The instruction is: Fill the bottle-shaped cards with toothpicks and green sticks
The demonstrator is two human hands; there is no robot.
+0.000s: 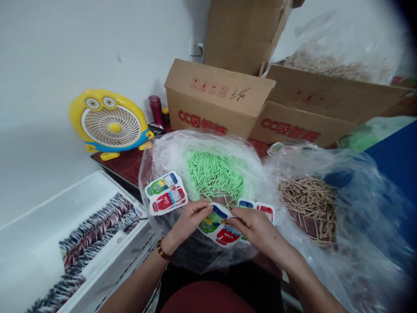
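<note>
My left hand (190, 217) and right hand (252, 224) both pinch 1 glossy bottle-print die-cut card (217, 226); the grip looks, I think, shallow, so it could slip into the clear bag of green sticks (213, 174).

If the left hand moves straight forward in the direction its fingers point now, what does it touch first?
The left hand points right, across the printed packet that both hands hold. It would probably meet the right hand first, since their fingertips are almost together there, though depth is hard to judge.

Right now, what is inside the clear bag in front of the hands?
The clear bag holds green sticks. A card lies on its near edge. The hands and their card cover its near part.
</note>
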